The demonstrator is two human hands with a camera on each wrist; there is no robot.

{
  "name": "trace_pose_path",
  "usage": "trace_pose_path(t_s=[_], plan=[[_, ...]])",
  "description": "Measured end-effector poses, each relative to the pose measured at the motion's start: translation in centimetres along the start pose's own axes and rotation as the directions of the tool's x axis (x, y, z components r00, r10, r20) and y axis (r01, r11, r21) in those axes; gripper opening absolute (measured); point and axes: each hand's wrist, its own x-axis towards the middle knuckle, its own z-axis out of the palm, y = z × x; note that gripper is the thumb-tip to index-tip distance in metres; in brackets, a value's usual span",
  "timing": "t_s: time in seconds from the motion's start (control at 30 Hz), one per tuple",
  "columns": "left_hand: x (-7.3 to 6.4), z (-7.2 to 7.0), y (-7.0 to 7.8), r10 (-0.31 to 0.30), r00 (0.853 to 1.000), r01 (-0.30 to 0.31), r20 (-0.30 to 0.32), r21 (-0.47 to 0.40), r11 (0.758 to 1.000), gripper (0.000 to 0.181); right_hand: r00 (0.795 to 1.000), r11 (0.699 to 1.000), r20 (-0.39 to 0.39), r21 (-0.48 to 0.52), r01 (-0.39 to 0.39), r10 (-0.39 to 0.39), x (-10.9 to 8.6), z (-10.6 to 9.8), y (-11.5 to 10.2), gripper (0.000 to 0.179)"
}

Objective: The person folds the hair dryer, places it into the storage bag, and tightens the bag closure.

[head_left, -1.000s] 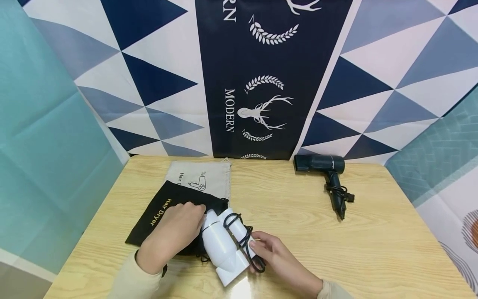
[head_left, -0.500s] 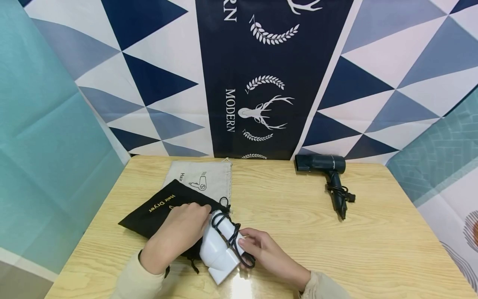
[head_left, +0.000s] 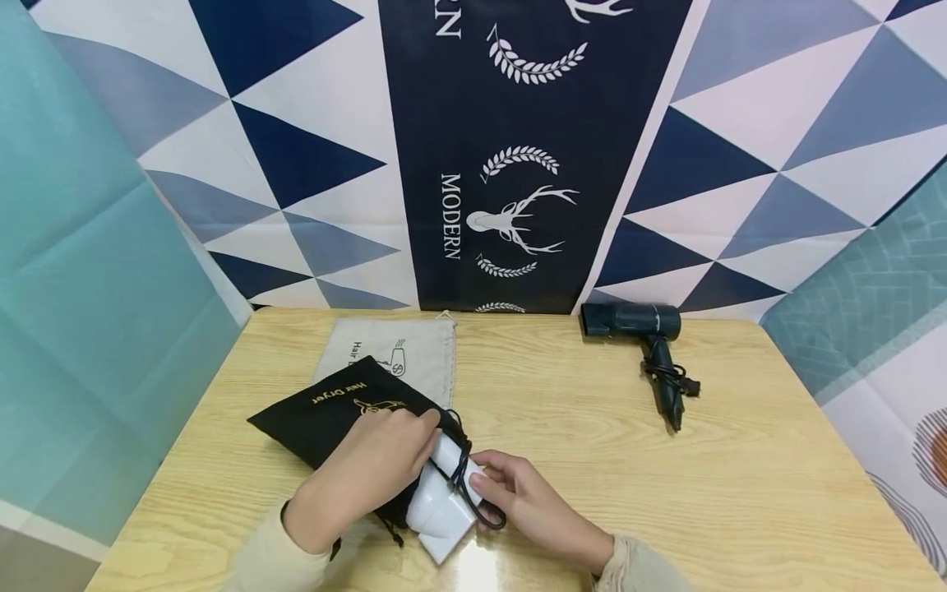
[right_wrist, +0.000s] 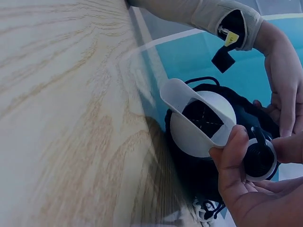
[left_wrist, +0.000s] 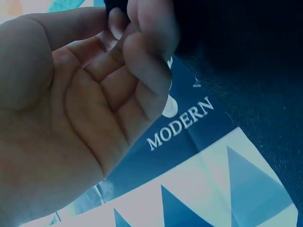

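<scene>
A white hair dryer [head_left: 444, 518], folded, lies partly inside a black drawstring pouch [head_left: 325, 419] printed "Hair Dryer". Its nozzle [right_wrist: 175, 97] and handle end stick out toward the front right, and the body's far part is hidden by the cloth. My left hand [head_left: 381, 460] pinches the pouch's edge at the mouth; in the left wrist view the fingertips meet at dark cloth [left_wrist: 236, 47]. Between the thumb and fingers of my right hand [head_left: 525, 501] is the end of the dryer's handle, which has a black cord [head_left: 488, 518] looped around it.
Behind the black pouch, partly covered by it, lies a beige pouch [head_left: 429, 345] with a hair dryer print. A black hair dryer [head_left: 629, 321] with its cord wrapped round the handle lies at the back right of the wooden table [head_left: 547, 403]. Patterned cloth stands behind.
The white hair dryer has slid deeper into the black pouch, pushed leftward by my right hand. My left hand has drawn the pouch's mouth over the body and part of the handle.
</scene>
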Motion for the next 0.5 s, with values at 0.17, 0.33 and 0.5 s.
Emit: trace_pose_path(t_s=[0.17, 0.33, 0.5], plan=[[0.0, -0.1, 0.7, 0.051, 0.999, -0.051, 0.004, -0.033, 0.998, 0.02, 0.999, 1.0, -0.03, 0.009, -0.013, 0.013, 0.0, -0.2, -0.6, 0.044], [-0.1, 0.0, 1.5, 0.071, 0.997, -0.071, -0.003, -0.037, 0.997, 0.021, 0.999, 1.0, -0.042, 0.015, -0.02, 0.021, 0.0, -0.2, -0.8, 0.043], [-0.2, 0.3, 2.4, 0.106, 0.994, -0.106, 0.004, -0.033, 0.994, 0.019, 1.0, 0.999, -0.028, 0.04, -0.01, 0.012, -0.1, -0.1, -0.6, 0.037]])
